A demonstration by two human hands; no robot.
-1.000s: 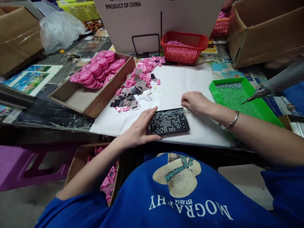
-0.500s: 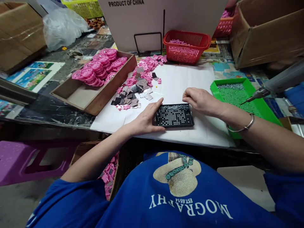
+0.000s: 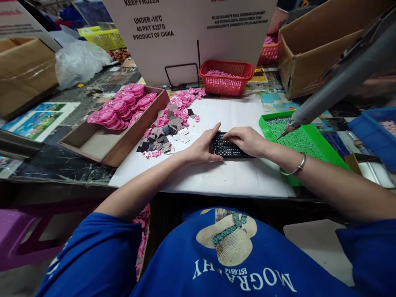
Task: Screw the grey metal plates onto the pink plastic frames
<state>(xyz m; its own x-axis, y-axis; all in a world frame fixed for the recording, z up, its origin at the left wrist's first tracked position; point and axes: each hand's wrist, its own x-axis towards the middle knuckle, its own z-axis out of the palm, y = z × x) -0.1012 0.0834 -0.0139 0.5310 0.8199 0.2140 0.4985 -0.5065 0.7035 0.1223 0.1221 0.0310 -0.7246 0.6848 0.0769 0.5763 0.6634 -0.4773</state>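
Observation:
A small black perforated tray (image 3: pixel 228 149) with shiny metal bits in its holes lies on white paper. My left hand (image 3: pixel 202 147) grips its left end, thumb along the near side and fingers at the far corner. Above the tray's right part is my right hand (image 3: pixel 249 142), fingers bent and drawn together, tips down at the tray's surface. Whatever they pinch is hidden. To the right, an electric screwdriver (image 3: pixel 321 101) hangs with its bit above a green tray (image 3: pixel 332 154) holding small metal screws.
At left stands a wooden box (image 3: pixel 107 150) of stacked pink parts. Beside it lie grey and black square plates (image 3: pixel 159 138) and loose pink pieces (image 3: pixel 177 107). A red basket (image 3: pixel 227 84) stands before a large white carton (image 3: pixel 192 45). Cardboard boxes flank the table.
My right hand has moved left from the tray's far right corner to over the tray. The view has shifted, so the table's things appear further left.

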